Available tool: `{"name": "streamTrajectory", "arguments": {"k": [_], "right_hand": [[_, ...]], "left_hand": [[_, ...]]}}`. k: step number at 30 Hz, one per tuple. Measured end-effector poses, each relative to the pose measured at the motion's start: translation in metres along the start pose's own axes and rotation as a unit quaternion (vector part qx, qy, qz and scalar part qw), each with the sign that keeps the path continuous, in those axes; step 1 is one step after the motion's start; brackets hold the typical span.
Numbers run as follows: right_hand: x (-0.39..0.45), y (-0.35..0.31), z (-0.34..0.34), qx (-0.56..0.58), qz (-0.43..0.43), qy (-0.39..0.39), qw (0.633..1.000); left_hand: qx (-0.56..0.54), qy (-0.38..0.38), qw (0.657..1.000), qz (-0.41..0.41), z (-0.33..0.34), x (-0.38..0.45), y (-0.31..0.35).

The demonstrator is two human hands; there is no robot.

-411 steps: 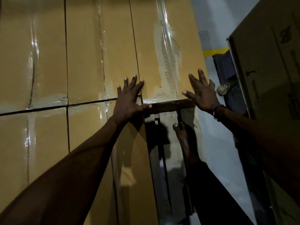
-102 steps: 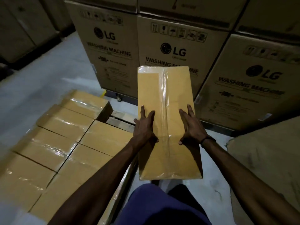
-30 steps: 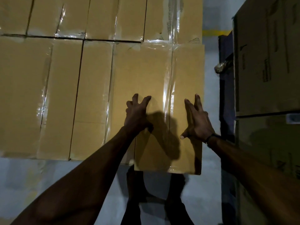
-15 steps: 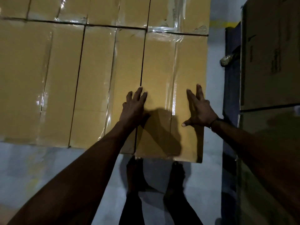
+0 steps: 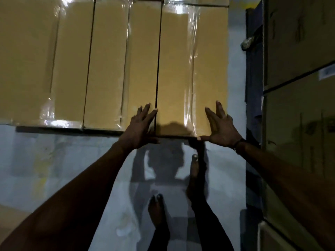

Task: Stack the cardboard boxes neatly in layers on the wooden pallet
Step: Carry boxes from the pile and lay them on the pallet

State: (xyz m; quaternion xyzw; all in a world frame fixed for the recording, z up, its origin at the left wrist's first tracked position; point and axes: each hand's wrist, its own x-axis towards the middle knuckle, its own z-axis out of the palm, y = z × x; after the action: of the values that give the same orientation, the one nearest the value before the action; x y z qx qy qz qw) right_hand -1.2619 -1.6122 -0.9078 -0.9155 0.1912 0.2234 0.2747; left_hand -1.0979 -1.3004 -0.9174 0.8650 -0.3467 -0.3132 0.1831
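Head view: the step in hand is seating the end cardboard box (image 5: pixel 193 69) flush against the neighbouring box (image 5: pixel 125 66) at the right end of the row; the pallet itself is hidden. Left hand (image 5: pixel 139 130) and right hand (image 5: pixel 220 128) hold nothing, fingers spread and extended over the box's near edge. Next move likely requires squaring that edge with the row, then releasing

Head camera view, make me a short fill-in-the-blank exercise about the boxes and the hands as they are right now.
1. Both hands lie at the near edge of the ____most box in the row.
2. The left hand and the right hand have their fingers ____, not curled.
3. A strip of clear ____ runs down the box's top.
4. The person's feet are ____.

Missing words: right; straight; tape; bare
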Motion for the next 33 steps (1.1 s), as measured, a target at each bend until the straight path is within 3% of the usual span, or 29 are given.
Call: {"name": "streamTrajectory", "arguments": {"k": [9,18,29,33], "right_hand": [[-0.008,0.008,0.041,0.05,-0.003,0.109,0.993],[-0.009,0.006,0.039,0.076,-0.025,0.122,0.989],[-0.012,-0.014,0.023,0.016,0.034,0.066,0.997],[-0.041,-0.051,-0.012,0.012,0.0,0.09,0.996]], "left_hand": [[0.039,0.066,0.997,0.003,0.028,0.0,-0.002],[0.141,0.076,0.987,-0.007,0.034,0.011,-0.005],[0.131,0.041,0.989,-0.06,0.014,0.001,0.029],[0.087,0.06,0.991,-0.084,-0.01,-0.035,0.059]]}}
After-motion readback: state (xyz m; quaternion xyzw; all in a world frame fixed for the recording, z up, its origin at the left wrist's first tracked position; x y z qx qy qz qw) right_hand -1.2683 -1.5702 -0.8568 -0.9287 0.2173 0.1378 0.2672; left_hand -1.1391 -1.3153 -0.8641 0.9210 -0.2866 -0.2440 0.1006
